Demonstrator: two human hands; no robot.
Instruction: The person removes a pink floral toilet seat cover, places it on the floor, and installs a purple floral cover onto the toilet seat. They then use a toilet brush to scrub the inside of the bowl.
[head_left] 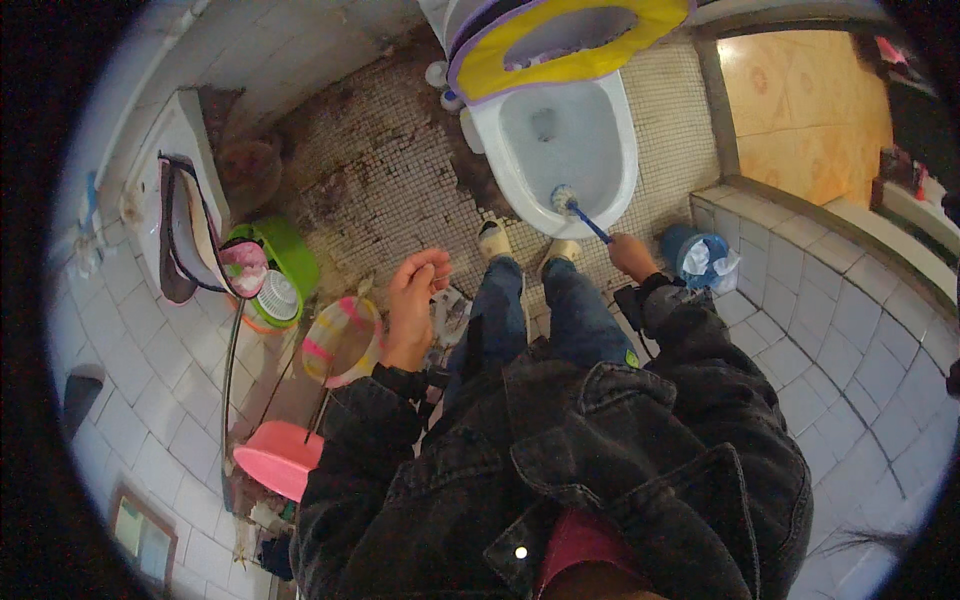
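My right hand (632, 257) is closed around the blue handle of a toilet brush (590, 219). The brush's pale bristle head rests inside the front of the white toilet bowl (627, 150), against its inner wall. A yellow seat cover with purple trim (480, 68) lies on the raised seat at the back of the bowl. Held in the air left of my legs, my left hand (412, 300) has its fingers loosely bent and apart, with nothing seen in it. Below that hand is a pink, yellow and white basin (343, 340).
A blue waste bin (692, 250) with a pale bag stands by the right tiled ledge (790, 240). On the left are a green tub (290, 262), a pink basin (277, 458) and a white sink (150, 200). Small white containers (437, 75) stand beside the toilet. Dark stains mark the mosaic floor (390, 170).
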